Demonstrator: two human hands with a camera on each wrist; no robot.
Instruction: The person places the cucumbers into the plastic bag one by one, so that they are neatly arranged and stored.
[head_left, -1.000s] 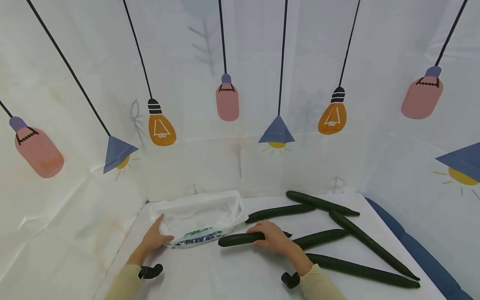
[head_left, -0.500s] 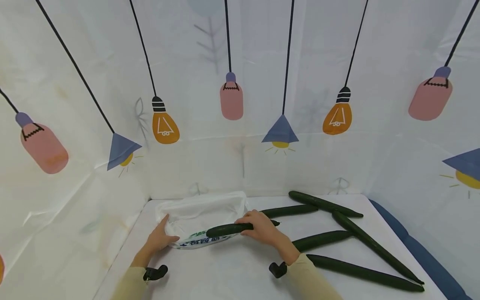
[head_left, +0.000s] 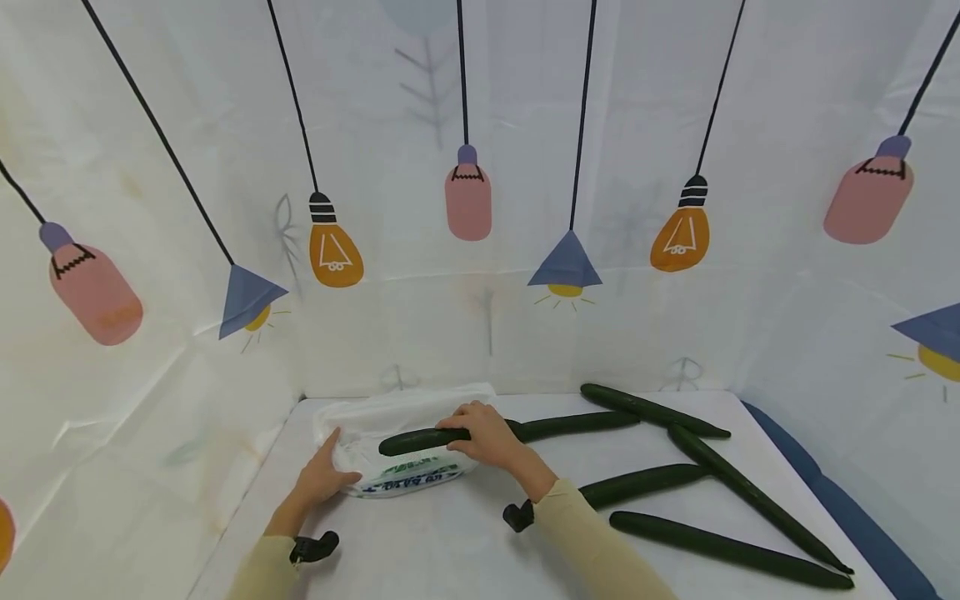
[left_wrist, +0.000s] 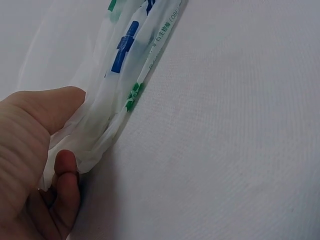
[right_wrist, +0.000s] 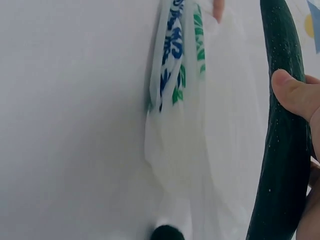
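A white plastic bag (head_left: 360, 417) with green and blue print lies at the left of the table, its mouth spread. My left hand (head_left: 321, 477) grips the bag's left end; in the left wrist view the thumb and curled fingers (left_wrist: 67, 165) hold its thin film. Over the bag, my right hand (head_left: 483, 435) holds a dark green cucumber (head_left: 416, 442) around its middle, the thumb lying along it in the right wrist view. The held cucumber's far end is partly hidden behind the hand.
Several more cucumbers lie on the right side of the white table (head_left: 450, 550): one (head_left: 577, 425) close to my right hand, another (head_left: 652, 407) at the back, one (head_left: 731, 550) near the front. A patterned curtain (head_left: 390, 333) stands behind the table.
My right hand has carried the cucumber leftward and up from the table until it is over the bag. The left hand keeps its hold on the bag's left end.
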